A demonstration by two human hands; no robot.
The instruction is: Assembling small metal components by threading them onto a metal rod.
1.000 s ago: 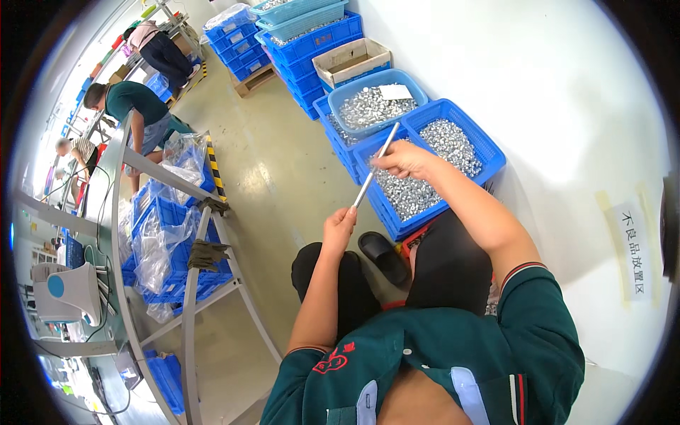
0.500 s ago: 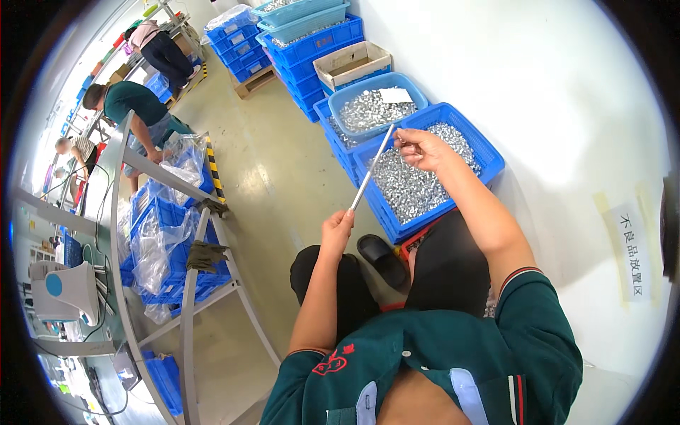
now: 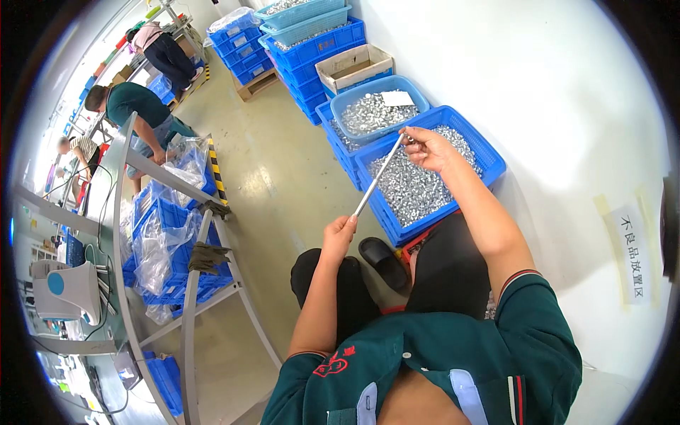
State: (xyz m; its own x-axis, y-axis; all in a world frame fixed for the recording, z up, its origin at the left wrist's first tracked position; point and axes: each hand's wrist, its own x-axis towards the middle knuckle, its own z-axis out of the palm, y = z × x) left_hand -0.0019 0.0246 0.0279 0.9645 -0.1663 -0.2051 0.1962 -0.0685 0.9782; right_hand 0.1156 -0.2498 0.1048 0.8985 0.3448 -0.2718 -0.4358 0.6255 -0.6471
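Observation:
My left hand (image 3: 340, 235) is closed round the lower end of a thin silvery metal rod (image 3: 380, 175), which slants up and to the right. At its far tip my right hand (image 3: 428, 150) has thumb and fingers pinched together; whatever is between them is too small to make out. Below the right hand stands a blue basket (image 3: 490, 157) full of small shiny metal parts (image 3: 414, 191). Beyond it a light-blue tub (image 3: 419, 86) holds more such parts, with a white slip of paper (image 3: 397, 98) on top.
A worn cardboard box (image 3: 354, 64) and stacked blue crates (image 3: 297, 74) stand farther along the white wall. To my left is a grey metal frame (image 3: 190, 312), with bagged crates (image 3: 166, 234) behind it. A co-worker (image 3: 142, 113) bends over these. A black slipper (image 3: 382, 262) lies by my knees.
My right fingers have come onto the rod's tip, where a small gap showed before. The rod's upper end has shifted slightly right. The left hand keeps its hold, slightly lower.

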